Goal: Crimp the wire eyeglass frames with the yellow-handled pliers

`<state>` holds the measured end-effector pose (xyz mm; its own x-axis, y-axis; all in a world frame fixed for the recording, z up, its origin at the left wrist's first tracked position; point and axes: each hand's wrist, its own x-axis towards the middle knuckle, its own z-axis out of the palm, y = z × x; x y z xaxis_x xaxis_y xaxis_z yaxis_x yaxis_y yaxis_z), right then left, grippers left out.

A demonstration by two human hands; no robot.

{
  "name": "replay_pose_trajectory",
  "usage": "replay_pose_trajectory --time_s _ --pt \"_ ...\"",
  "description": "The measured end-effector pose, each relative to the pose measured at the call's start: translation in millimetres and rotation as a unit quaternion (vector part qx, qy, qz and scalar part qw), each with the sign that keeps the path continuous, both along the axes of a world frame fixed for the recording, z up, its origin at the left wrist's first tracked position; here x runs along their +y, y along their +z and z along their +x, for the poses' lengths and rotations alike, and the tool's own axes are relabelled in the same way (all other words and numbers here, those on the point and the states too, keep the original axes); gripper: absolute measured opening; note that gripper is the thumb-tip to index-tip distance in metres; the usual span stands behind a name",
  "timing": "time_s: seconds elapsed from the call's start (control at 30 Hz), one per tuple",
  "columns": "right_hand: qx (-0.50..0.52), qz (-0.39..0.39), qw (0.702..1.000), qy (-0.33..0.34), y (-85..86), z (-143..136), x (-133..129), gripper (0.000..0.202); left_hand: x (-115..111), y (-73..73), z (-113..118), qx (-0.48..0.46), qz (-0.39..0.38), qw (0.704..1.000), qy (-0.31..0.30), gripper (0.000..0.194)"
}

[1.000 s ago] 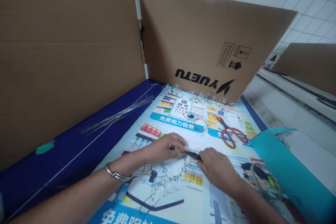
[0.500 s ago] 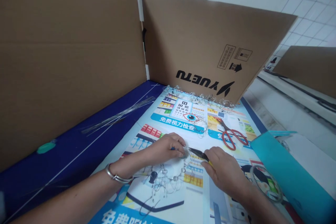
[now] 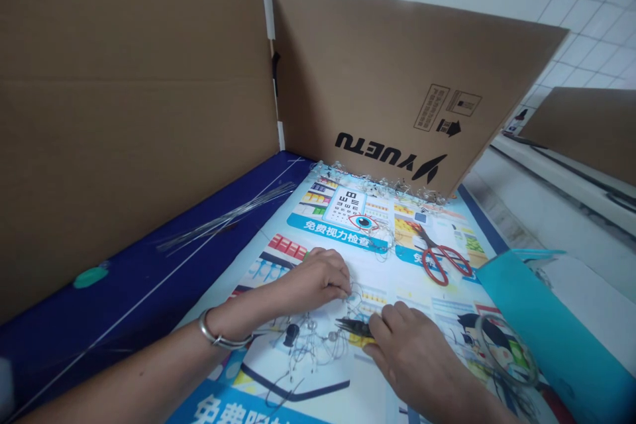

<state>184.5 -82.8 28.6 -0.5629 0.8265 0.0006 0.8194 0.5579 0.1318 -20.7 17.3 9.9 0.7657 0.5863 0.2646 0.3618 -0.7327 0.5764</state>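
Note:
My left hand (image 3: 320, 278), a silver bangle (image 3: 214, 331) on its wrist, is closed in a pinch on thin wire at the upper edge of a loop of beaded wire (image 3: 332, 336). Clear beads, a dark round piece (image 3: 291, 334) and many loose wire ends make up that loop, which lies on the printed sheet. My right hand (image 3: 412, 351) is wrapped round a pair of pliers (image 3: 354, 326). The dark jaws point left, close over the right side of the beads; whether they touch them I cannot tell. My fingers hide most of the handles.
Red-handled scissors (image 3: 442, 261) lie beyond my right hand. A turquoise box (image 3: 551, 318) and a wire coil (image 3: 507, 351) are at the right. Straight wires (image 3: 228, 215) rest on the blue surface at left. Cardboard walls (image 3: 397, 79) stand behind, with beaded wire (image 3: 382, 185) along the base.
The pliers have moved down and left, away from my left fingertips to just above the beads. My left hand stays in nearly the same place.

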Motion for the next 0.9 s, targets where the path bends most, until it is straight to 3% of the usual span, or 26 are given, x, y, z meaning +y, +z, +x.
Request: replay_pose_trajectory --time_s 0.33,0.9 --pt "-0.001 -0.004 1.0 -0.001 -1.3 1.0 -0.4 0.013 -1.7 3.6 0.2 0.004 -0.008 1.0 -0.013 0.01" --pt "0.01 0.005 1.0 -0.023 -5.6 3.0 4.3 0.015 2.3 -4.7 -0.3 0.002 0.003 1.0 0.009 0.009"
